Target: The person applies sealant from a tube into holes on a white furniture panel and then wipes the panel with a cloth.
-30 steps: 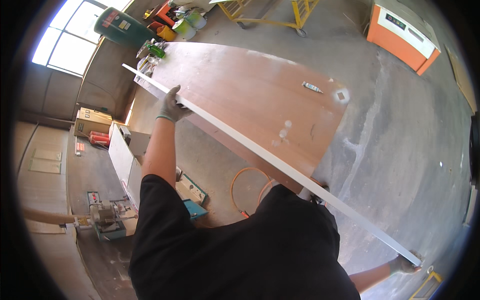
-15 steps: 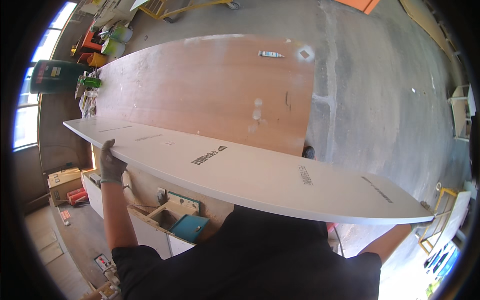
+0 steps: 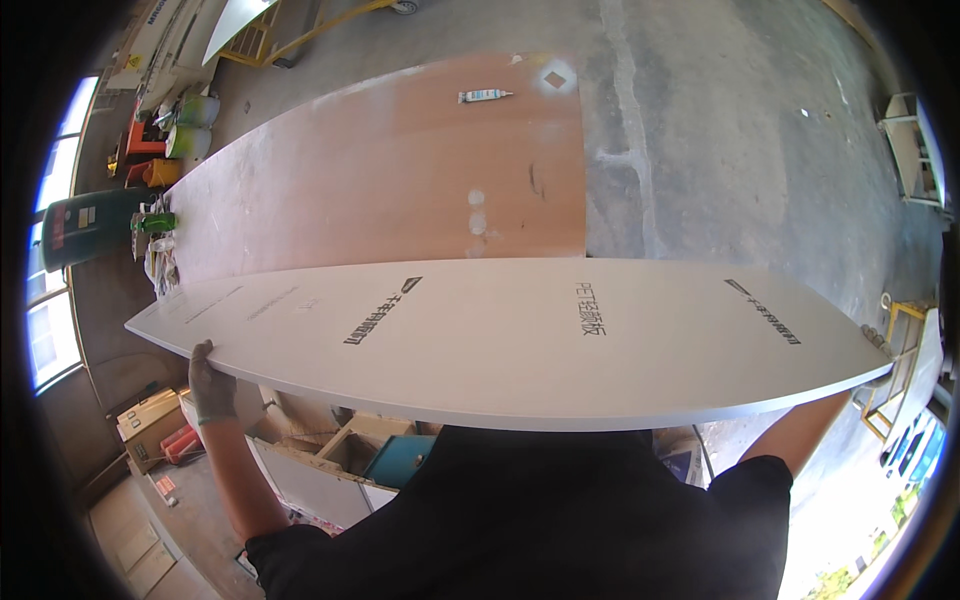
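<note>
A long white board (image 3: 480,340) with dark printing spans the view in front of my chest, held up by both hands. Near its left end, my gloved left hand (image 3: 212,385) grips the near edge, thumb on top and the other fingers mostly hidden beneath. At the far right end, my gloved right hand (image 3: 877,341) is closed round the board's edge, only its fingertips showing. Beyond the board lies a brown-topped worktable (image 3: 390,170), partly covered by it in view. A sealant tube (image 3: 484,96) rests on the tabletop near its far right corner.
Left of the table stand a dark green drum (image 3: 90,228), a green bottle (image 3: 155,222) and paint buckets (image 3: 188,142). Below the board are an open-topped cabinet (image 3: 350,450) with a teal panel and red cylinders (image 3: 182,442). A yellow-framed rack (image 3: 900,365) stands at the right.
The board has swung from a slant to nearly level across the view, its right end turning away from me and its printed face showing more. Both hands keep hold. My view has turned right.
</note>
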A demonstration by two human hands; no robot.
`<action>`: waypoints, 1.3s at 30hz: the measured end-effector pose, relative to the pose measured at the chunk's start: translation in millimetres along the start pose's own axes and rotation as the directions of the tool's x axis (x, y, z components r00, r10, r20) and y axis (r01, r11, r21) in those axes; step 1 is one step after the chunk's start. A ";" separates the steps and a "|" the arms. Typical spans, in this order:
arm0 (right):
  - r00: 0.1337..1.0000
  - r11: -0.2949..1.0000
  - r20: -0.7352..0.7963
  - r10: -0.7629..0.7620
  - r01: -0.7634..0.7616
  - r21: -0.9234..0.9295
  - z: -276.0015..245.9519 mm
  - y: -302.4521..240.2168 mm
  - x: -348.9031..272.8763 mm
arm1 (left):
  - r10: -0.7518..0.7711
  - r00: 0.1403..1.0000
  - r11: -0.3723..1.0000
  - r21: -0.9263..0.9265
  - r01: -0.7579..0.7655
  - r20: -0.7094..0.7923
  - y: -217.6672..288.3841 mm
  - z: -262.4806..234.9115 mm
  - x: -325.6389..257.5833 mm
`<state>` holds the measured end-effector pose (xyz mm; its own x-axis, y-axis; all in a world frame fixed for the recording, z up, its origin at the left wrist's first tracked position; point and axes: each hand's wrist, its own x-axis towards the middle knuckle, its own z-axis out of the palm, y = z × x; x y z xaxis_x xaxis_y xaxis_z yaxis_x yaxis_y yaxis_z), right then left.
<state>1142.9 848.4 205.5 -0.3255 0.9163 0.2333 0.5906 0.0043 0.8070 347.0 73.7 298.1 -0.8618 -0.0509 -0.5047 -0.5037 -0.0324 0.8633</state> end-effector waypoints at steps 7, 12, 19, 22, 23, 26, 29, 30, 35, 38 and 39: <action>0.990 0.996 -0.118 -0.078 0.074 -0.040 -26.4 -19.9 17.0 | 0.072 0.996 0.995 -0.073 -0.075 -0.044 -22.2 -4.8 -24.9; 0.997 0.996 -0.071 -0.029 0.034 0.078 -12.6 -25.7 6.5 | 0.006 1.000 0.994 -0.106 -0.007 -0.007 -28.9 -0.7 -31.5; 0.781 -0.487 0.548 0.298 -0.370 0.792 18.4 -33.0 -24.5 | -0.124 0.989 0.982 -0.151 0.111 -0.081 -29.8 1.7 -43.8; 0.707 -0.705 0.664 0.245 -0.340 0.622 28.5 -39.6 -43.0 | -0.077 0.989 0.983 -0.175 0.055 -0.123 -41.1 -7.9 -52.0; 0.694 -0.733 0.683 0.225 -0.342 0.589 31.7 -42.3 -48.6 | -0.094 0.995 0.974 -0.211 0.086 -0.030 -47.2 -13.0 -54.1; 0.671 -0.798 0.727 0.149 -0.352 0.489 38.2 -52.7 -65.3 | -0.178 0.980 0.950 -0.275 0.148 -0.090 -67.1 -35.8 -54.2; 0.646 -0.866 0.757 0.098 -0.319 0.385 37.1 -62.0 -75.9 | -0.045 0.998 0.961 -0.272 0.054 0.042 -95.1 -56.5 -55.8; 0.638 -0.878 0.764 0.095 -0.308 0.366 35.4 -63.8 -79.5 | -0.086 0.996 0.945 -0.318 0.072 -0.030 -103.2 -61.2 -56.5; 0.596 -0.921 0.801 0.049 -0.284 0.268 32.7 -69.7 -85.2 | -0.184 0.982 0.883 -0.448 0.143 -0.049 -127.1 -64.0 -61.4; 0.569 -0.944 0.822 0.029 -0.255 0.210 47.8 -71.2 -100.9 | -0.214 0.956 0.898 -0.425 0.112 -0.201 -145.1 -57.0 -61.9; 0.558 -0.952 0.830 0.011 -0.249 0.180 55.6 -73.4 -109.4 | -0.183 0.964 0.909 -0.407 0.090 -0.195 -153.4 -56.8 -60.5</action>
<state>1176.1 770.1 90.5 0.4373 0.8437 -0.3114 -0.3480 -0.1605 -0.9237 479.8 25.1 196.1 -0.7266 -0.2379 -0.6446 -0.5107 -0.4406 0.7383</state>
